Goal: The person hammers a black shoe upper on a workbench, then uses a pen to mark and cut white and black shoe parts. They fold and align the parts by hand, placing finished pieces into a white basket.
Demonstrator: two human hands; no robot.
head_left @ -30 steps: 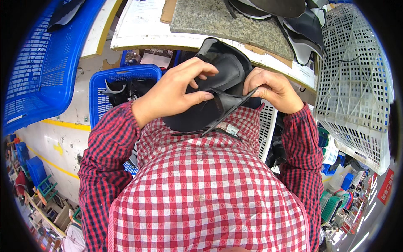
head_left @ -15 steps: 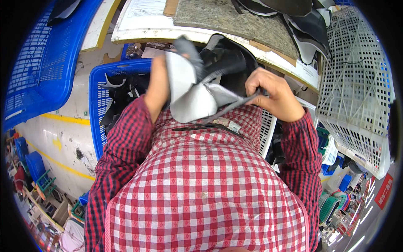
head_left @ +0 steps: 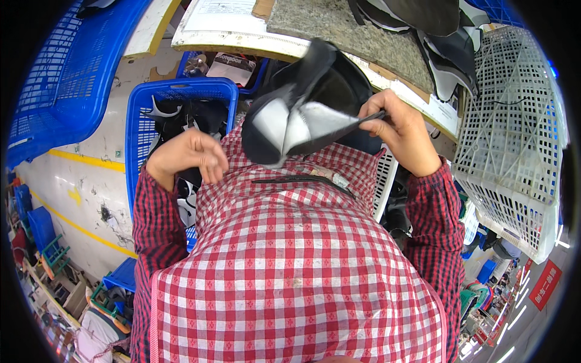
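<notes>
My right hand [head_left: 396, 127] pinches one pointed end of a black shoe upper [head_left: 266, 149] between thumb and fingers. The piece hangs over my lap, its white lining turned up toward me. Apart from it, my left hand [head_left: 190, 156] hovers at the blue basket's near side, fingers loosely bent and nothing in them. Inside that blue basket [head_left: 134, 115] lie several black and white cut pieces. More dark material [head_left: 342, 85] sits just behind the held upper; where one piece ends and the other begins is hard to make out.
A worktable edge [head_left: 242, 43] runs across ahead, with a grey board [head_left: 339, 30] and stacked black pieces [head_left: 445, 54] on it. A white crate [head_left: 508, 121] stands at the right, a large blue crate [head_left: 78, 91] at the left. A white basket [head_left: 387, 181] is beside my lap.
My left hand has let go of the shoe upper and moved left and down, toward the blue basket. My right hand still holds its end, and the upper has folded and swung.
</notes>
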